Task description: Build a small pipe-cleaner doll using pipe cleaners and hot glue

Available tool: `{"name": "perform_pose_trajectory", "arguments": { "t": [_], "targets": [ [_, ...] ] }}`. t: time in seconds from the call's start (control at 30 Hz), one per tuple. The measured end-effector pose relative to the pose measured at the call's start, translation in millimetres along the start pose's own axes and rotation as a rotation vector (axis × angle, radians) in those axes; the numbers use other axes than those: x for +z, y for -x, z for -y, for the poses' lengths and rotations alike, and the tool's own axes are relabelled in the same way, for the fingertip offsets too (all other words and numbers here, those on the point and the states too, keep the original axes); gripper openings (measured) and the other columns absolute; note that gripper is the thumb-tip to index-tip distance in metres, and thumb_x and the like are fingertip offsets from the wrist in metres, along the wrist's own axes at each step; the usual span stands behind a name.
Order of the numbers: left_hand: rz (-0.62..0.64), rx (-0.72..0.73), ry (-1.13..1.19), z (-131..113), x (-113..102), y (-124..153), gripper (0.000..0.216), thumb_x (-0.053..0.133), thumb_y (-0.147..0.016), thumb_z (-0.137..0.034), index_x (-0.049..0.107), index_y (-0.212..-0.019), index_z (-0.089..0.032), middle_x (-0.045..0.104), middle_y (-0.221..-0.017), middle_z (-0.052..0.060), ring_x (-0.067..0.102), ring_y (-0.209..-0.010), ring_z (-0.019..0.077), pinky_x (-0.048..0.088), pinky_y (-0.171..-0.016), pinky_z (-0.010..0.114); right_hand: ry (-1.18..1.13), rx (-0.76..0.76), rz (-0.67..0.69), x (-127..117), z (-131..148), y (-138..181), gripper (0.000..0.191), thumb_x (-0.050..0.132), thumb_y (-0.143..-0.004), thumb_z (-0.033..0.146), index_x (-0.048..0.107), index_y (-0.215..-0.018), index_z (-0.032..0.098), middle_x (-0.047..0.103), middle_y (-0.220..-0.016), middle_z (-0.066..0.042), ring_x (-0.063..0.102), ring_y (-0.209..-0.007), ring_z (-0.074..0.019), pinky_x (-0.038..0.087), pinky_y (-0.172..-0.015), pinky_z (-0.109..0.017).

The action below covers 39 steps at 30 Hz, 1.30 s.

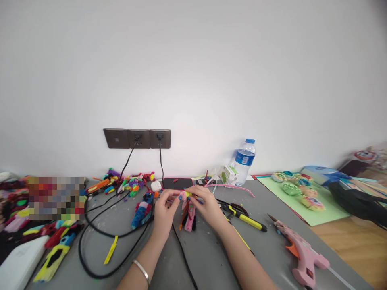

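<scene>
My left hand (168,204) pinches a small pink and yellow fuzzy piece (185,195), seemingly pipe cleaner, from the left. From the other side my right hand (203,203) has its fingertips closed on the yellow end of the same piece. Just below the fingers lies a bundle of pink, orange and black fuzzy stems (189,217); whether it joins the held piece I cannot tell. A blue and pink fuzzy figure (142,210) rests left of my left hand. Behind both hands is a dark phone (177,183).
A pink glue gun (304,251) lies at right, near yellow-handled pliers (249,220). Black cable (90,272) loops across the left side. A water bottle (244,161) stands against the wall. Fuzzy stems (51,262) pile up at left; rosettes lie on green paper (328,215).
</scene>
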<state>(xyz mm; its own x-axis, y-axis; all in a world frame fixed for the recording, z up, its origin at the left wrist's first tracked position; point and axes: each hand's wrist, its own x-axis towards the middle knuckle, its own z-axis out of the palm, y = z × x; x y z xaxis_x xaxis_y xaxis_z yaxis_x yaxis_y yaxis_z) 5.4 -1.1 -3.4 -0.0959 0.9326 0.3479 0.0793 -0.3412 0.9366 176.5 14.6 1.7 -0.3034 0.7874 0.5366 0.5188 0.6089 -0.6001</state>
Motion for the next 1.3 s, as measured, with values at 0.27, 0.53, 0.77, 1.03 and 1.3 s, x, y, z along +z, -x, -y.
{"name": "perform_pose_trajectory", "arguments": {
  "t": [0.27,0.53,0.77,1.03,1.3],
  "targets": [
    [-0.003,-0.002,0.0,0,-1,0,0.011,0.063,-0.077,-0.026,0.069,-0.081,-0.019,0.07,-0.083,0.006,0.063,-0.074,0.018,0.05,-0.067,0.027,0.013,-0.028,-0.02,1,-3,0,0.027,0.053,-0.092,0.018,0.069,-0.112,0.027,0.072,-0.102,-0.007,0.064,-0.095,-0.0231,0.046,-0.085,-0.037],
    [-0.004,-0.02,0.011,-3,0,0,0.011,0.064,-0.076,-0.028,0.068,-0.081,-0.019,0.069,-0.082,0.005,0.062,-0.075,0.0185,0.049,-0.065,0.026,0.004,-0.028,-0.021,0,-3,0,0.027,0.052,-0.092,0.017,0.069,-0.11,0.027,0.071,-0.103,-0.007,0.063,-0.096,-0.0232,0.045,-0.086,-0.038],
    [0.007,-0.021,0.002,0,0,1,0.012,0.063,-0.079,-0.029,0.066,-0.083,-0.019,0.067,-0.084,0.005,0.061,-0.078,0.0182,0.05,-0.067,0.026,-0.01,-0.004,-0.021,-1,0,-1,0.027,0.052,-0.091,0.016,0.07,-0.109,0.026,0.071,-0.104,-0.007,0.064,-0.097,-0.0232,0.045,-0.087,-0.038],
    [-0.138,-0.125,0.243,2,-1,-3,0.026,0.069,-0.073,-0.041,0.058,-0.075,-0.018,0.061,-0.083,0.004,0.057,-0.074,0.0156,0.046,-0.061,0.023,-0.017,-0.007,-0.099,0,-3,0,0.023,0.053,-0.091,0.018,0.07,-0.106,0.025,0.072,-0.105,-0.007,0.065,-0.099,-0.0235,0.047,-0.088,-0.038],
    [-0.138,-0.371,0.675,-10,0,-6,0.033,0.066,-0.07,-0.041,0.042,-0.062,-0.02,0.051,-0.066,-0.002,0.049,-0.059,0.0115,0.04,-0.054,0.024,-0.028,-0.01,-0.097,1,-5,0,0.022,0.055,-0.091,0.016,0.069,-0.105,0.025,0.071,-0.103,-0.006,0.065,-0.098,-0.0227,0.047,-0.087,-0.037]
  ]
}}
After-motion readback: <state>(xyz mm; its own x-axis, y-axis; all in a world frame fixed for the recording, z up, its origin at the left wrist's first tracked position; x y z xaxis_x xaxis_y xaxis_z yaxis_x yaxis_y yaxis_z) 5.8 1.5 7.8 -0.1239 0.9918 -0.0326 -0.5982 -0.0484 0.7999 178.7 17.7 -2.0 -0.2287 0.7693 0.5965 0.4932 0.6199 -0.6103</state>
